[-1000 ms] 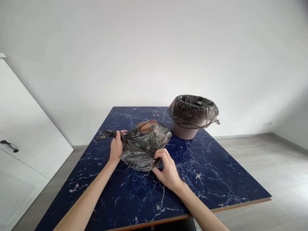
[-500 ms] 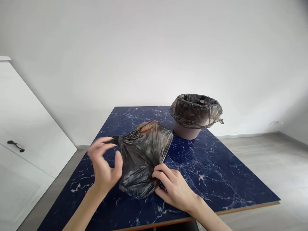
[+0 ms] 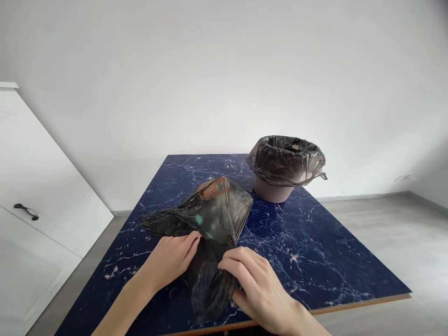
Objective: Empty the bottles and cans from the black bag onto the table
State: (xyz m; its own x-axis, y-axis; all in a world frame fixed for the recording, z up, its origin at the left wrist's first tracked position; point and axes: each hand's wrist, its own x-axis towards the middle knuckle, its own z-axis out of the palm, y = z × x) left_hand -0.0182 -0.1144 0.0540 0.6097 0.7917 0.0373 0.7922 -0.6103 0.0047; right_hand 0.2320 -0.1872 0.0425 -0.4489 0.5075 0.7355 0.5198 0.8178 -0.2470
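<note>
1. the left hand [image 3: 170, 259], which half a second ago hung lifted and spread beside the bag, now lies on the filled dark translucent plastic bag [image 3: 210, 224], its fingers together and flat on the film at lower centre of the frame.
2. the right hand [image 3: 257, 284] has slid nearer the desk's front edge and grips the bag's bunched end, fingers clamped on the gathered plastic.
3. the bag has stretched toward the viewer; my guess is that it is being pressed down and its neck gathered.
4. the bag lies on the dark blue marbled desk [image 3: 308, 252], at centre frame, apart from the bin.
5. count: one filled bag; one round grey bin lined with a dark plastic liner [image 3: 285, 168], right of centre; one desk; two hands.
</note>
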